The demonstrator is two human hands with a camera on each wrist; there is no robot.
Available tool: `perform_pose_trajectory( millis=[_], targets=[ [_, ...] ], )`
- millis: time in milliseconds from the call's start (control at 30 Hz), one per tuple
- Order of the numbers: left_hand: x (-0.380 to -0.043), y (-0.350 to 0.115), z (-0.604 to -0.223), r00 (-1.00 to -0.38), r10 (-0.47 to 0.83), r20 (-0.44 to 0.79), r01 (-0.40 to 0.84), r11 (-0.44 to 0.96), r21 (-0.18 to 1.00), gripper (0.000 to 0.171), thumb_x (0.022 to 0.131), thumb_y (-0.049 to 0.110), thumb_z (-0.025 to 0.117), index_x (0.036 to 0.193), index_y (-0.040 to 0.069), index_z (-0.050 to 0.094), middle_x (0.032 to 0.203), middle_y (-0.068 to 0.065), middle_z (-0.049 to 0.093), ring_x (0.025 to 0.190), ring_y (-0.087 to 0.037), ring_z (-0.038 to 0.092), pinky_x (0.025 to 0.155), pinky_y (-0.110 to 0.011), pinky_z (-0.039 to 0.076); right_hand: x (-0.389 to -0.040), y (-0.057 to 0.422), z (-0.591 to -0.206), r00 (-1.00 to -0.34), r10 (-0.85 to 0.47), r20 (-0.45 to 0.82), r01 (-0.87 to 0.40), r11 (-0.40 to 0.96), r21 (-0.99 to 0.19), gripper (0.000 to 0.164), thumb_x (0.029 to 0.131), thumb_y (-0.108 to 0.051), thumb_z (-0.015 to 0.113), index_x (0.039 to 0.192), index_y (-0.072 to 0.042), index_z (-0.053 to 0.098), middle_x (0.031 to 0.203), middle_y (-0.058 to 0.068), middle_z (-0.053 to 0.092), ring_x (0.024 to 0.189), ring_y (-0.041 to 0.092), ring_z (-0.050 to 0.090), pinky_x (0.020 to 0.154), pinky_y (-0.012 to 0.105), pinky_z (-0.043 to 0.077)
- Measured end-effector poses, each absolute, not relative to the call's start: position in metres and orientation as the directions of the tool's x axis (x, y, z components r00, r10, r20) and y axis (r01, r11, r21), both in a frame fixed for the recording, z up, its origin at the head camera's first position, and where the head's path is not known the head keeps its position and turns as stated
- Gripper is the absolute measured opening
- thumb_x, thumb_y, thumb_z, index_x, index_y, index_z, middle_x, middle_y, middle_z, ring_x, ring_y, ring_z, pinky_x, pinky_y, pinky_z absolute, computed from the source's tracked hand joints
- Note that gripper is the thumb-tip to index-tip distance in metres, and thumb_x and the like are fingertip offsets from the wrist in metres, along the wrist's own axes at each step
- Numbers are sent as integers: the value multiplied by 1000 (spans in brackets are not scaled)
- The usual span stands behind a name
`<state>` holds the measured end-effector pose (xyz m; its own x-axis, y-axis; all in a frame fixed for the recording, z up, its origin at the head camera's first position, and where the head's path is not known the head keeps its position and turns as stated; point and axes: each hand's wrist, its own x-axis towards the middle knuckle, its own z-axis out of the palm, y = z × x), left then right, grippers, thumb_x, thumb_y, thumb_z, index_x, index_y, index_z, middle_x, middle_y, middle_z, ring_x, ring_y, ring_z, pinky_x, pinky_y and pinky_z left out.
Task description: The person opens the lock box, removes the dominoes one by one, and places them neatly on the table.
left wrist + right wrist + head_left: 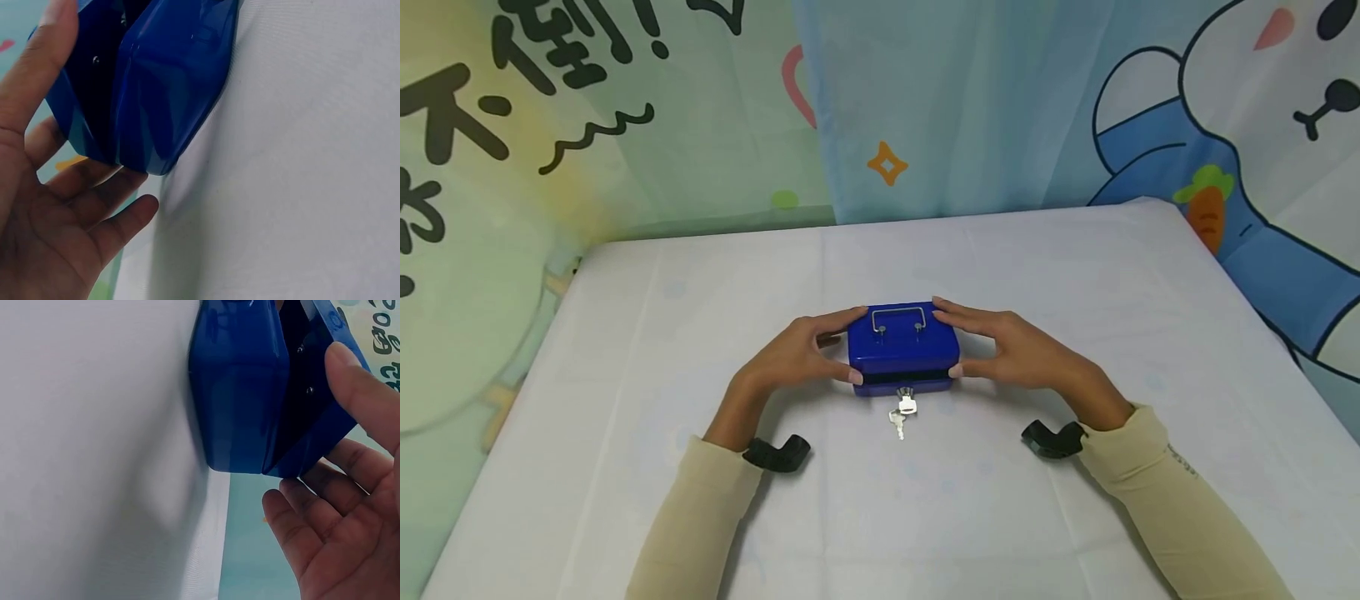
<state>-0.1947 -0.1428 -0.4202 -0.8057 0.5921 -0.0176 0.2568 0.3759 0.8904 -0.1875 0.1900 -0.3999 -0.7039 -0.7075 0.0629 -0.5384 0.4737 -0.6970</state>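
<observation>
A small blue metal cash box [917,354] stands on the table, its lid [901,342] lifted a little at the front. A dark gap shows along that front side, and a thin wire handle [898,310] lies on top. From the left, my left hand [790,354] holds the lid, thumb at the front edge and fingers toward the back. My right hand [1022,346] grips the opposite end in the same way. Both wrist views show the lid tilted away from the box body [172,94]. Two silver keys [898,418] hang at the front lock.
A white cloth covers the table [940,517]. Behind it hang printed curtains [970,108] with a cartoon animal and large lettering. Black wrist mounts [778,454] stick out from both beige sleeves [696,525].
</observation>
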Motion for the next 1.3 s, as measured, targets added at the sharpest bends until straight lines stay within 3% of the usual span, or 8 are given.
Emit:
perform_pose_trajectory(
  millis=[367, 600, 800, 933, 1133, 1300],
  targets=[
    [-196, -142, -421, -825, 565, 6, 189, 266, 945, 65, 83, 16, 79, 142, 15, 52, 145, -8, 47, 129, -24, 48, 106, -34, 38, -194, 192, -399, -720, -687, 98, -484, 396, -780, 63, 90, -17, 72, 147, -11, 44, 154, 4, 35, 141, 26, 31, 107, 51, 34],
    [-195, -139, -421, -853, 521, 17, 133, 184, 974, 56, 90, 19, 71, 141, 9, 52, 134, -11, 58, 117, -23, 59, 97, -39, 47, -199, 191, -403, -743, -653, 148, -429, 296, -854, 51, 94, -8, 65, 143, -6, 49, 149, 8, 43, 137, 24, 38, 105, 45, 39],
    [-195, -138, -420, -876, 482, 24, 140, 205, 969, 63, 87, 40, 73, 140, 11, 54, 131, -9, 60, 115, -24, 60, 97, -43, 47, -201, 189, -404, -765, -625, 158, -367, 221, -904, 48, 95, -4, 62, 141, -4, 50, 147, 11, 44, 137, 23, 39, 102, 40, 42],
    [-195, -136, -422, -901, 432, 39, 153, 234, 960, 62, 88, 46, 70, 139, 13, 56, 133, -5, 59, 118, -23, 58, 102, -43, 43, -203, 186, -403, -785, -602, 147, -348, 232, -909, 46, 97, -8, 60, 142, -5, 50, 146, 7, 46, 135, 22, 41, 104, 36, 40],
    [-196, -133, -422, -930, 367, 36, 141, 265, 954, 72, 83, 63, 65, 138, 18, 57, 127, -5, 63, 120, -23, 56, 104, -46, 40, -206, 182, -401, -818, -560, 127, -325, 269, -907, 43, 100, -15, 56, 143, -8, 50, 145, 6, 47, 136, 20, 40, 110, 42, 32],
    [-196, -129, -419, -939, 344, 15, 107, 250, 962, 84, 78, 72, 62, 138, 13, 56, 130, -7, 61, 119, -22, 58, 99, -39, 46, -206, 179, -399, -850, -515, 113, -284, 268, -921, 44, 101, -19, 56, 144, -9, 49, 144, 5, 48, 136, 19, 39, 109, 39, 34]
  ],
)
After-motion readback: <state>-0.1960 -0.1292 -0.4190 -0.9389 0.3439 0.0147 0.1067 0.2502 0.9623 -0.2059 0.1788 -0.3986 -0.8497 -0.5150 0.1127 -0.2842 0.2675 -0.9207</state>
